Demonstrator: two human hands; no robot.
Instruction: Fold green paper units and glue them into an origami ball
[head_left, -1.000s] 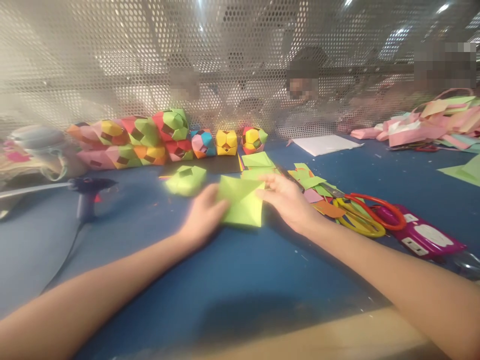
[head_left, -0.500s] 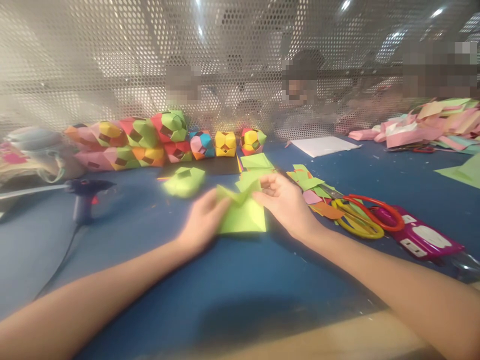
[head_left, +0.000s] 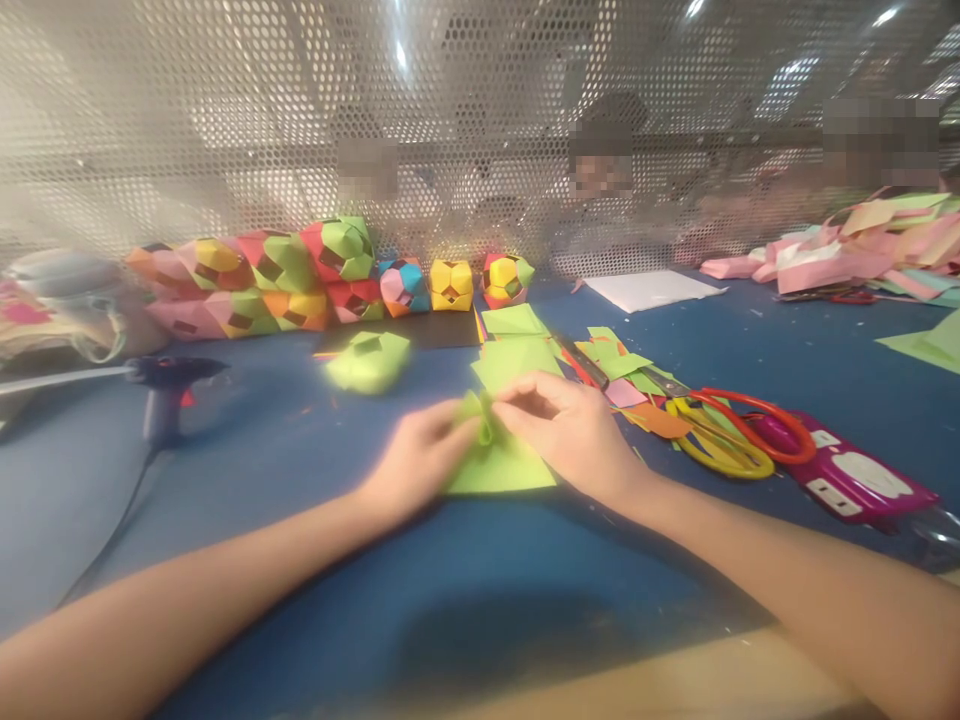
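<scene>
A light green sheet of paper (head_left: pixel 501 467) lies on the blue table top (head_left: pixel 465 580), its far edges pushed up and together. My left hand (head_left: pixel 420 455) pinches the paper's left side. My right hand (head_left: pixel 574 430) pinches the right side, and the fingertips of both hands meet above the sheet. A folded green paper shape (head_left: pixel 369 360) rests to the far left of my hands. More green paper squares (head_left: pixel 514 322) lie just beyond them.
Colourful paper balls (head_left: pixel 315 270) line the perforated screen at the back. A glue gun (head_left: pixel 169 385) stands at left. Scissors with red and yellow handles (head_left: pixel 724 425) and a magenta device (head_left: pixel 847 480) lie at right, among paper scraps. People sit behind the screen.
The flat green sheet has been pushed in from both sides. My two hands have come together over it and its far edges now stand up between my fingers.
</scene>
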